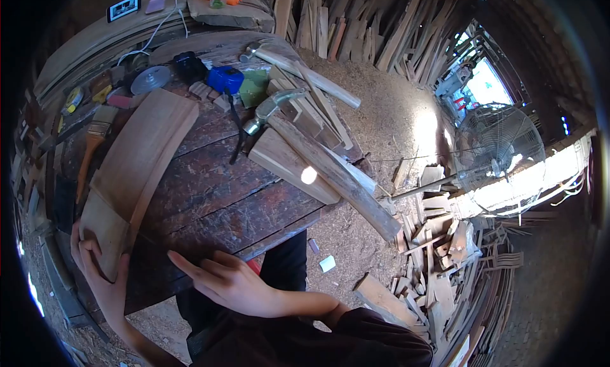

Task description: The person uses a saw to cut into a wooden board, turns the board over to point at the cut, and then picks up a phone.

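Observation:
A long, curved piece of wood point(143, 135), with a joint line across its lower part, lies along the left side of the workbench point(197, 189). At its near end, my left hand point(95, 275) is wrapped round the wood, fingers on one side and thumb on the other. My right hand point(232, 281) hovers by the bench's front edge, apart from the wood. Its index finger points out and the other fingers are partly curled, with nothing visible in them. A paintbrush point(95, 138) rests beside the curved wood.
A claw hammer point(324, 170) lies across wood blocks point(286, 160) on the right. Behind are another hammer point(305, 74), a blue tape measure point(225, 79) and a grey disc point(151, 80). Wood scraps point(438, 259) and a fan point(499, 144) are beyond the bench.

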A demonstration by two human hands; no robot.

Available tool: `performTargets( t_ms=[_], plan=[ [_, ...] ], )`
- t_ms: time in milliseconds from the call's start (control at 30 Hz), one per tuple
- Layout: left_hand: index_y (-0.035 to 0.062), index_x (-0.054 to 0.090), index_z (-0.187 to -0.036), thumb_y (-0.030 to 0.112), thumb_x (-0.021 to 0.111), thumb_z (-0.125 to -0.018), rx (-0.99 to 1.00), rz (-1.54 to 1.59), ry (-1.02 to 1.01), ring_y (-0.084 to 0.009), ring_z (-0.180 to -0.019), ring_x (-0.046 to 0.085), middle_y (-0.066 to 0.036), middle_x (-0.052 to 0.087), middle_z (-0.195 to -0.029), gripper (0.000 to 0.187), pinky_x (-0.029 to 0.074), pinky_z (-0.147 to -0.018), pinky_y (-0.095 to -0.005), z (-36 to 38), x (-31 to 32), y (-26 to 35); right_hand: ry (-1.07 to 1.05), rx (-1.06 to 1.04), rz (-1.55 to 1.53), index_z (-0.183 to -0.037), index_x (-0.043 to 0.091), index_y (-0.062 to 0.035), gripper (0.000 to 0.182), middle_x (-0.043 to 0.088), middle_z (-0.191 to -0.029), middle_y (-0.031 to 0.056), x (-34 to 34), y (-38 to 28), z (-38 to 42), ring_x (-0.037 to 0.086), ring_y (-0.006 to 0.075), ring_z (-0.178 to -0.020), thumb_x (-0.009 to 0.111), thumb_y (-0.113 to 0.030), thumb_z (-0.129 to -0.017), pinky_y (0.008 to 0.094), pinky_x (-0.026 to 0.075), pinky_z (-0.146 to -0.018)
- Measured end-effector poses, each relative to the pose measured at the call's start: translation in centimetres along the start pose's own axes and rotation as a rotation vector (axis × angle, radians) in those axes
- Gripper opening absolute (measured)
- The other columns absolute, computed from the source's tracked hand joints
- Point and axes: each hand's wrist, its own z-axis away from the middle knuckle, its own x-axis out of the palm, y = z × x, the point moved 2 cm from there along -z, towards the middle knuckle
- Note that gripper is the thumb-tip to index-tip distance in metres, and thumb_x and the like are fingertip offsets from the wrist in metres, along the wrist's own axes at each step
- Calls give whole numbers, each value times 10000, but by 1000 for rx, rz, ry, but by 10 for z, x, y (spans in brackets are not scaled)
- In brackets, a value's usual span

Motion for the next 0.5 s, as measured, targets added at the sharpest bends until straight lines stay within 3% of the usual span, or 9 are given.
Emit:
performTargets(
  t_ms=[33,100,167,200,233,267,367,467,500],
  plan=[
    [100,422,-992,35,739,-717,11,33,-4,-417,-1416,308,-192,377,-1508,424,252,-1136,-512,-1,0,4,2,-10,-10,-1440,487,1,643,426,-668,44,-7,-2,3,463,187,-600,664,-38,-823,314,465,-646],
    [100,432,-1007,-4,756,-695,8,113,12,-421,-1405,319,-202,367,-1490,461,278,-1126,-492,-2,1,9,-124,24,36,-1373,541,36,596,562,-755,52,-19,-6,13,505,183,-615,688,-37,-800,318,483,-637],
    [101,436,-1076,9,812,-673,28,179,25,-421,-1376,359,-205,373,-1466,559,317,-1113,-478,-3,2,13,-84,8,-17,-1296,586,61,555,681,-949,87,-19,-2,20,544,182,-617,716,-14,-761,319,497,-626],
    [101,437,-1097,45,858,-640,80,67,14,-432,-1357,375,-219,379,-1449,624,333,-1101,-486,-3,-1,9,-107,-1,-9,-1240,618,51,506,693,-1135,126,-16,1,24,564,184,-610,721,24,-745,327,507,-606],
    [102,447,-1088,82,892,-613,82,43,35,-440,-1337,387,-231,382,-1438,651,338,-1093,-494,-3,-2,10,-95,1,-10,-1250,630,38,505,695,-959,110,-16,0,19,547,190,-582,717,40,-752,331,499,-586],
    [98,454,-1053,119,911,-599,81,76,37,-441,-1328,387,-231,392,-1425,645,338,-1089,-496,-7,-4,14,-100,58,-22,-1160,685,-6,405,608,-747,54,-15,-4,10,511,198,-576,704,-3,-756,353,474,-578],
    [89,470,-955,183,918,-605,83,105,21,-459,-1308,382,-242,409,-1381,577,340,-1078,-511,-11,-12,17,-121,59,-11,-1314,602,-3,557,607,-757,95,-3,-7,-11,536,240,-601,683,42,-765,377,496,-610],
    [78,467,-955,210,897,-652,104,126,51,-467,-1299,384,-245,413,-1365,542,348,-1073,-505,-9,-16,21,27,11,-41,-1299,632,-38,466,703,-991,229,12,-12,-42,709,337,-825,634,66,-845,365,540,-729],
    [75,465,-955,220,890,-666,117,136,45,-471,-1296,384,-245,411,-1364,534,348,-1073,-507,-10,-18,23,-70,105,-33,-1291,638,-40,462,706,-985,224,7,-16,-46,708,339,-811,636,70,-843,351,543,-737]
  ],
)
